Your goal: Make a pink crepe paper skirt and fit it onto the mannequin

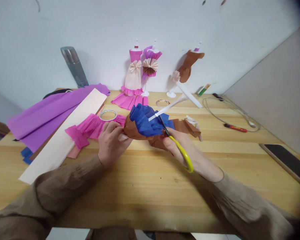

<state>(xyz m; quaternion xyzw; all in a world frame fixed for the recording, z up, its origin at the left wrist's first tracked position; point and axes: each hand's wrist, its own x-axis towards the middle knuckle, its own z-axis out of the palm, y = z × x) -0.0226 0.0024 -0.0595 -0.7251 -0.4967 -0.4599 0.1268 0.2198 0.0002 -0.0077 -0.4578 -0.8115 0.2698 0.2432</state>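
A crinkly blue and brown doll dress is held over the table, between two hands.

The doll dress looks puffy, with blue folds bunched up on smoother brown paper, and a white stick pokes out of it. The left hand is curled tight, pinching the brown end. The right hand is wrapped round yellow scissors, with the dark blades at the blue folds. Left of the doll dress lies frilly pink paper with a white ring on it, and farther left is purple paper. Behind the doll dress stand three dressed-up dolls; back and to its left is a grey bottle, its insides hidden. A phone lies far to its right.
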